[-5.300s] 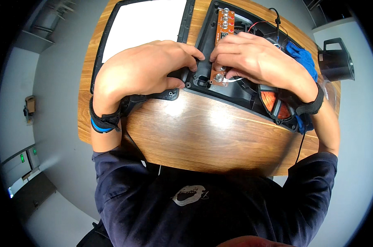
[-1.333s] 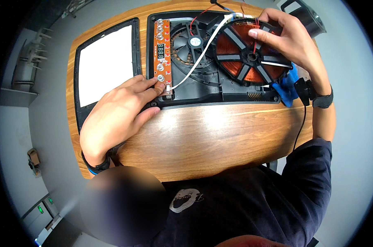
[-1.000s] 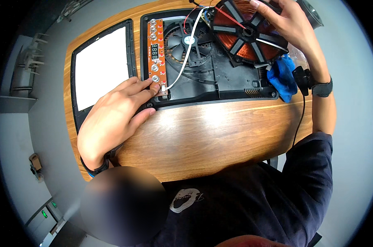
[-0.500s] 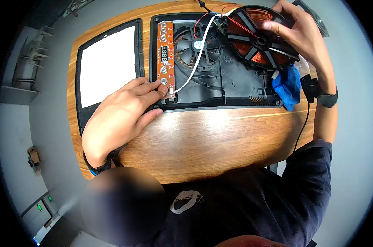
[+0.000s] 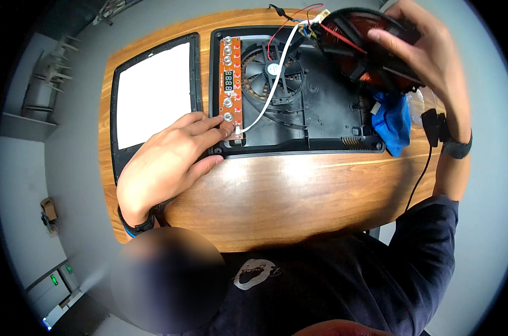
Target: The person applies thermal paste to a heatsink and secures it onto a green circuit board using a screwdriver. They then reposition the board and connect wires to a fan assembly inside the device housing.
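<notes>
My left hand (image 5: pixel 170 159) lies with fingers spread and slightly bent, fingertips touching the lower end of the orange button board (image 5: pixel 230 78) at the left side of a black open housing (image 5: pixel 332 126). My right hand (image 5: pixel 422 50) grips a round black-framed copper coil (image 5: pixel 371 73) by its right side, thumb on top, tilted above the housing's back right. Red wires (image 5: pixel 343 36) and a white cable (image 5: pixel 265 103) run among the parts. A fan (image 5: pixel 273 67) sits inside the housing, right of the board. The coil's underside is hidden.
A black-framed panel with a white face (image 5: pixel 153 89) lies at the left of the wooden table (image 5: pixel 287 207). A blue cloth (image 5: pixel 391 123) and clear plastic (image 5: pixel 419 101) lie at the housing's right. A black cord (image 5: pixel 419 179) hangs beside my right forearm.
Since the oldest frame, my right hand left the board and took hold of the coil. Lately the coil has shifted rightward and tilted into shadow. My left hand has stayed on the board's lower end.
</notes>
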The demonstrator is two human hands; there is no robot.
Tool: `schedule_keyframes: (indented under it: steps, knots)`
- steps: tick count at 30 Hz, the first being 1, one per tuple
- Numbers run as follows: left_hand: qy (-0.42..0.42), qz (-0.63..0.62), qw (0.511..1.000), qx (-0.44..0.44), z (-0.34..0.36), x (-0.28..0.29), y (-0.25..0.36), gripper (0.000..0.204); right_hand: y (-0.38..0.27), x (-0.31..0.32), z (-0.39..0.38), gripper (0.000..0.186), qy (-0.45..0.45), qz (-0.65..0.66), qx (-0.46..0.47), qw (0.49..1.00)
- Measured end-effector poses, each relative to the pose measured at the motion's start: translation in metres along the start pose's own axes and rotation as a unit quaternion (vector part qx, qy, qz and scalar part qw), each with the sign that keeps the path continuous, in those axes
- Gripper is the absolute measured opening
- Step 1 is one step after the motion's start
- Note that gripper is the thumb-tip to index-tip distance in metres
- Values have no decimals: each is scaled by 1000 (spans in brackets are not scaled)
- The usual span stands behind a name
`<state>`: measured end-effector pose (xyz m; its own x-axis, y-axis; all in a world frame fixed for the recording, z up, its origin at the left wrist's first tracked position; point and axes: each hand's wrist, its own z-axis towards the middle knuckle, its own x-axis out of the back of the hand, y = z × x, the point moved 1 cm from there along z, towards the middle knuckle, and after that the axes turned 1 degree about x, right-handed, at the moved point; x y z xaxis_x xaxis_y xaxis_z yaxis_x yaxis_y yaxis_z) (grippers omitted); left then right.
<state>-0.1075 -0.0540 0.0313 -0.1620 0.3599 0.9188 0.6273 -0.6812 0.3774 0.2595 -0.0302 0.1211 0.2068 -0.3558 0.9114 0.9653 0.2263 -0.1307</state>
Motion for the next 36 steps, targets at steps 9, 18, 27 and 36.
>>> schedule_keyframes:
  steps: [9,18,27,36]
  knots:
    - [-64,-42,997,-17,11,23,-6,61,10,-3,-18,37,5,-39,84,996]
    - [142,221,958,-118,199,27,-78,52,50,-27,-12,32,39,80,201,976]
    - [103,317,938,-91,295,31,-109,21,53,-29,-26,36,59,120,223,966]
    - [225,336,905,-134,249,89,-85,22,67,-28,-32,38,57,123,197,971]
